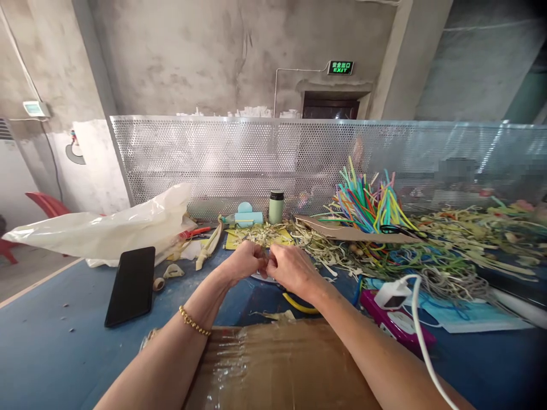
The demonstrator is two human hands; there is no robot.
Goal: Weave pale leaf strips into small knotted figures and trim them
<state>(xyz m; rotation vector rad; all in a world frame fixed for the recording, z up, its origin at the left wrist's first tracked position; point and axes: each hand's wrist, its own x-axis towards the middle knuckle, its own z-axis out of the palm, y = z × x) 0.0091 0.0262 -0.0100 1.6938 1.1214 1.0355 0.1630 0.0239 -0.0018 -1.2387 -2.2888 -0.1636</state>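
My left hand (245, 263) and my right hand (292, 266) meet over the middle of the table, fingers curled and fingertips touching or nearly so. Both are closed in a pinch; whatever lies between the fingers is too small or hidden to name. Just behind them, a heap of pale green and yellowish strips (260, 232) lies on a yellow sheet (231, 241). Part of a pale, rounded object (264, 278) shows beneath my hands. Nearer to me, a curved yellow strip (300, 306) rests by my right wrist. A taped cardboard box (282, 364) sits under my forearms.
A black phone (130, 286) and crumpled plastic sheeting (106, 230) are on the left. Behind stand a green bottle (276, 207) and a perforated metal panel (239, 159). Right are colourful strips (371, 199), a purple power strip (397, 322), a white cable (421, 336) and a blue mask (465, 316).
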